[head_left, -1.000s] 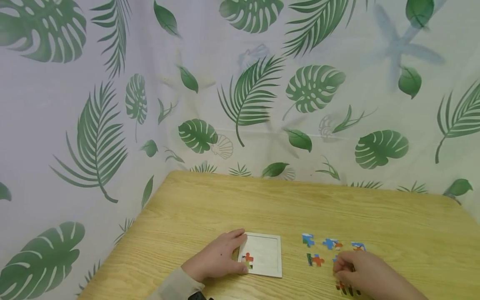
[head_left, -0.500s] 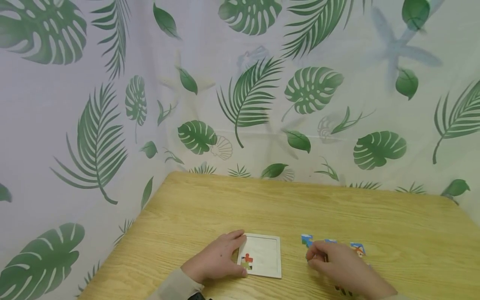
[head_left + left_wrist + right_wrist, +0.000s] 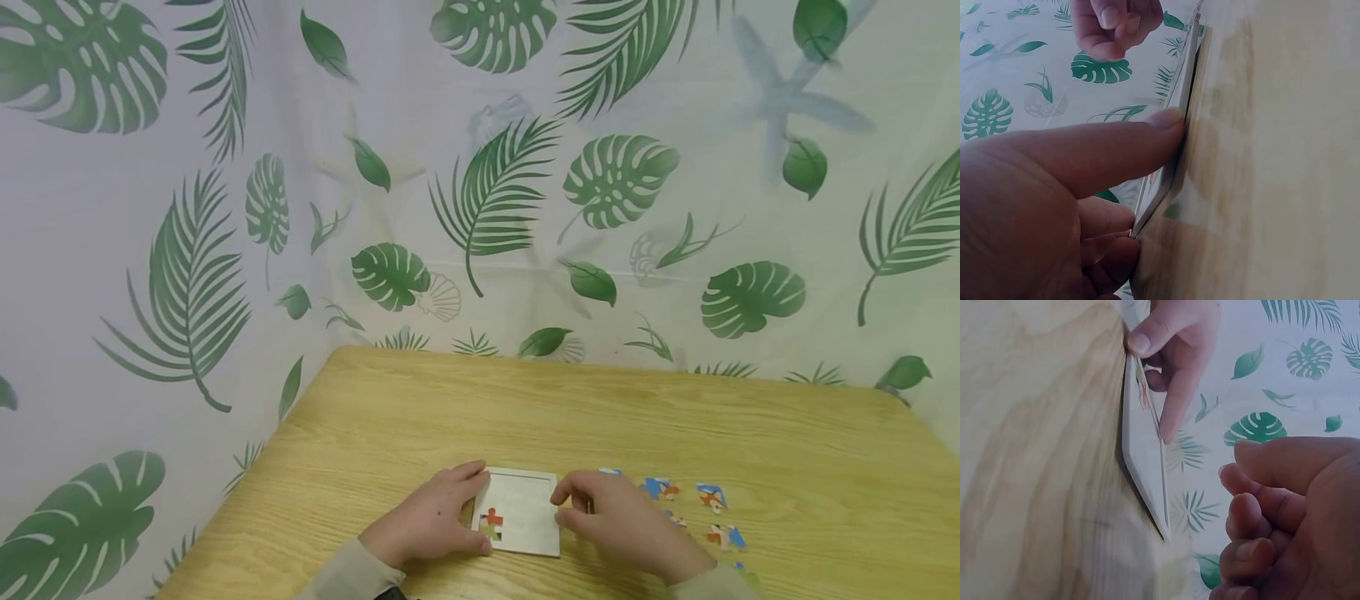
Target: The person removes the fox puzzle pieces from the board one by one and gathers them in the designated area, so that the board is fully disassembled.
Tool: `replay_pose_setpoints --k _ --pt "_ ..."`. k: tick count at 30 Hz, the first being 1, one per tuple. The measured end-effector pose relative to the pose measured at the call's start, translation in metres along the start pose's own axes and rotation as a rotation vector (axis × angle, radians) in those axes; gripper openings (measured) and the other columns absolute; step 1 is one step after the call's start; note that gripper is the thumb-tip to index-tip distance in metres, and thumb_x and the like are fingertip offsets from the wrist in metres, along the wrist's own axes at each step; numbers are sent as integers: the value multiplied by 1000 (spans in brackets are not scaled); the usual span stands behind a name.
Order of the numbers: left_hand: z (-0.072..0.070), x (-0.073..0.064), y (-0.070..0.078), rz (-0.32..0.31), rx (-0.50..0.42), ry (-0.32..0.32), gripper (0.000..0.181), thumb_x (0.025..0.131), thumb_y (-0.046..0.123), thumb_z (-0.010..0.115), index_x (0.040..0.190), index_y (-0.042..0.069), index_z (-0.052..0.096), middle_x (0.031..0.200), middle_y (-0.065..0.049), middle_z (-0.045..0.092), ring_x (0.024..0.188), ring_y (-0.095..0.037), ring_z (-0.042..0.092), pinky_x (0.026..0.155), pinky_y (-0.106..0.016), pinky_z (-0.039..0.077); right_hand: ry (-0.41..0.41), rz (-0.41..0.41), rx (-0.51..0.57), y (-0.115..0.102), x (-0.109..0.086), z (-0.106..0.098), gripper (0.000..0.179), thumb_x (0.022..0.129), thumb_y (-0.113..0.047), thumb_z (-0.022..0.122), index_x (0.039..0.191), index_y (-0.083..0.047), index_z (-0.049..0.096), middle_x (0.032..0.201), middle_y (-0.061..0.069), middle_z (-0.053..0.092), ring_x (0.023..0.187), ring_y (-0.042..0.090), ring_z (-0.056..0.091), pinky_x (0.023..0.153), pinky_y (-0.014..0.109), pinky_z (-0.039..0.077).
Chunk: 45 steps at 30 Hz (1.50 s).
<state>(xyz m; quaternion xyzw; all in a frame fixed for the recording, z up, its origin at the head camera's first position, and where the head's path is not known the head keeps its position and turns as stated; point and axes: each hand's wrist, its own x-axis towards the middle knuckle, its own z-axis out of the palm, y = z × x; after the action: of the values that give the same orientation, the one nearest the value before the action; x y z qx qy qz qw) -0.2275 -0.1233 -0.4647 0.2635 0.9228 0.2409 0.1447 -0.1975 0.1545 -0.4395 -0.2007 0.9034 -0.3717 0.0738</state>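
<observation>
My left hand holds the left side of a white square puzzle tray, its thumb at the near edge and its index finger along the far corner. Inside the tray's near-left corner sits a red and green jigsaw section. At the tray's right edge is my right hand, thumb and fingers curled together in a pinch. I cannot tell whether a puzzle piece is between them. In the right wrist view the right fingertips stand apart from the tray.
Loose jigsaw pieces lie right of the right hand: a blue and orange one, a fox-coloured one and a blue and tan one. Others are partly hidden by the hand. A leaf-print curtain rises behind the wooden table.
My right hand has moved left from among the loose pieces to the tray's right edge, fingers still pinched together. The left hand stays on the tray.
</observation>
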Motion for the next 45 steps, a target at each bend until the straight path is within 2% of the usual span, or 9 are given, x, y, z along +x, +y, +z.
replay_pose_setpoints --k 6,12,17,24,31,37,45 --pt "0 0 0 2 -3 1 93 81 51 82 155 10 42 163 -3 31 146 -29 33 113 -49 35 -30 -35 43 -9 15 19 9 94 -21 71 101 -14 70 69 -4 53 56 9 45 53 28 41" --pt "0 0 -2 27 4 8 93 82 51 81 155 10 42 163 -4 31 146 -29 33 113 -49 35 -53 -34 22 -19 29 41 12 96 -25 69 105 -18 70 71 -8 53 59 8 46 57 27 41" --pt "1 0 -2 35 6 8 93 82 51 81 155 8 42 163 -5 31 146 -31 33 113 -50 35 -46 -30 20 -25 35 53 19 96 -24 69 111 -13 70 70 -7 53 60 9 47 58 27 40" --pt "0 1 -1 38 16 2 93 82 51 80 156 9 41 163 -5 31 146 -31 33 113 -49 35 -30 -25 13 -23 38 60 22 95 -25 70 111 -11 70 73 -7 54 62 9 48 58 27 40" --pt "0 1 -2 42 28 8 93 82 50 81 155 7 42 163 -7 31 146 -32 33 114 -50 34 -19 -57 -90 -22 37 67 27 93 -23 69 116 -10 74 77 -9 52 67 7 47 60 27 40" --pt "0 2 -1 50 23 13 94 82 49 81 155 7 41 163 -7 30 146 -32 33 114 -49 33 19 -79 -129 -24 35 68 27 90 -19 71 115 -10 75 77 -9 50 68 7 45 60 27 40" --pt "1 2 -1 32 4 7 93 81 48 82 155 7 42 164 -6 30 147 -32 31 114 -51 32 36 -19 -139 -23 35 73 24 89 -24 73 110 -13 73 81 -9 50 69 7 46 61 27 41"
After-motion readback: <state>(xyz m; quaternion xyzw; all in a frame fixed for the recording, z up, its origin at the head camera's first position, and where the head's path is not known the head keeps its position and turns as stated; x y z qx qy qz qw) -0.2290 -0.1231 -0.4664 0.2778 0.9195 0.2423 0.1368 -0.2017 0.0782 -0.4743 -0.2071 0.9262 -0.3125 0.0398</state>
